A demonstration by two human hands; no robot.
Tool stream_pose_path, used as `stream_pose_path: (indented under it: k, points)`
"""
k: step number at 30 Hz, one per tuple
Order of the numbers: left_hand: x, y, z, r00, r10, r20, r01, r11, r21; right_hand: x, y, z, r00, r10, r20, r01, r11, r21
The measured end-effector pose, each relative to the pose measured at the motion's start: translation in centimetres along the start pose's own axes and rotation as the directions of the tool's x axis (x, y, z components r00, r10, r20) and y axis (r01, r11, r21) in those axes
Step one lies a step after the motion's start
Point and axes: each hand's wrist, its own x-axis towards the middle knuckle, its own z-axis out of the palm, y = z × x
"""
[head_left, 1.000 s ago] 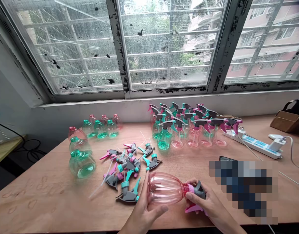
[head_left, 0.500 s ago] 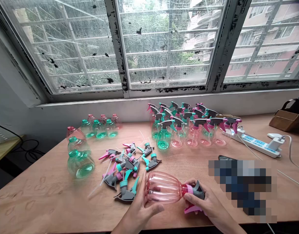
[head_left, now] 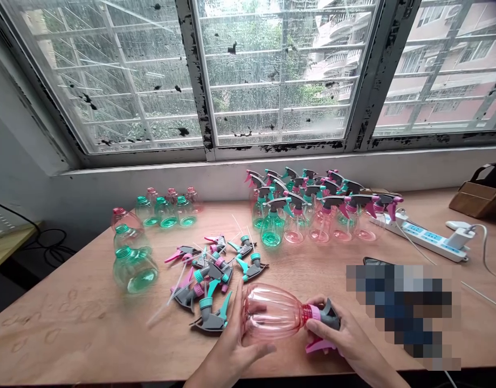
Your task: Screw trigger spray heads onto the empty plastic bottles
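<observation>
A clear pink spray bottle [head_left: 272, 311] lies sideways in front of me, above the table's near edge. My left hand [head_left: 236, 337] cups its base, fingers behind it and thumb stretched along the lower side. At the neck, my right hand [head_left: 337, 328] grips the grey-and-pink spray head [head_left: 328, 315], whose pink collar sits against the bottle's neck. The pink trigger [head_left: 321, 346] points down below the fingers. Left of the bottle lies a pile of loose spray heads [head_left: 211, 272] in grey with pink or teal parts, some with thin clear tubes.
Green bottles [head_left: 135, 272] and pink ones without heads stand on the left and at the back left. Several bottles with spray heads [head_left: 272, 229] stand grouped by the window wall. A power strip [head_left: 424, 237], a blurred-out object [head_left: 405, 307] and a brown bag [head_left: 478, 196] are on the right.
The view has shifted very slightly. Both hands keep the same hold on the pink spray bottle; my left thumb reaches slightly further right.
</observation>
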Motion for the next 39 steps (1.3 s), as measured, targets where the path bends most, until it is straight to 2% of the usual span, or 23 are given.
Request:
stream_pose_path:
  k: [2, 5, 14, 20, 27, 34, 39]
  points:
    - [-0.1, 0.4, 0.1, 1.0, -0.004, -0.018, 0.004, 1.0, -0.022, 0.0, 0.0, 0.1, 1.0, -0.015, -0.004, 0.015, 1.0, -0.002]
    - [-0.2, 0.8, 0.1, 0.999, -0.038, 0.019, 0.039, 0.999, -0.009, 0.0, 0.1, 0.1, 1.0, -0.019, -0.01, 0.019, 1.0, -0.008]
    - [-0.6, 1.0, -0.1, 0.998, 0.044, 0.043, -0.055, 0.951, 0.304, 0.0, 0.2, 0.1, 1.0, -0.001, 0.004, 0.001, 1.0, 0.01]
    - [-0.5, 1.1, 0.0, 0.998, -0.021, 0.063, 0.011, 0.986, 0.167, -0.1, -0.1, 0.2, 1.0, -0.003, 0.011, 0.004, 1.0, -0.003]
    - [-0.7, 1.5, 0.1, 0.999, 0.041, 0.024, -0.047, 0.942, 0.334, 0.0, 0.2, 0.1, 1.0, 0.016, -0.012, -0.016, 1.0, -0.008]
    - [-0.5, 1.0, 0.0, 0.999, -0.014, 0.047, 0.006, 0.986, 0.168, -0.1, -0.2, 0.1, 1.0, -0.01, 0.005, 0.01, 1.0, 0.001]
    - [-0.4, 0.6, -0.2, 0.999, 0.023, 0.045, -0.031, 0.98, 0.197, -0.1, 0.0, 0.0, 1.0, 0.01, 0.013, -0.01, 1.0, 0.01]
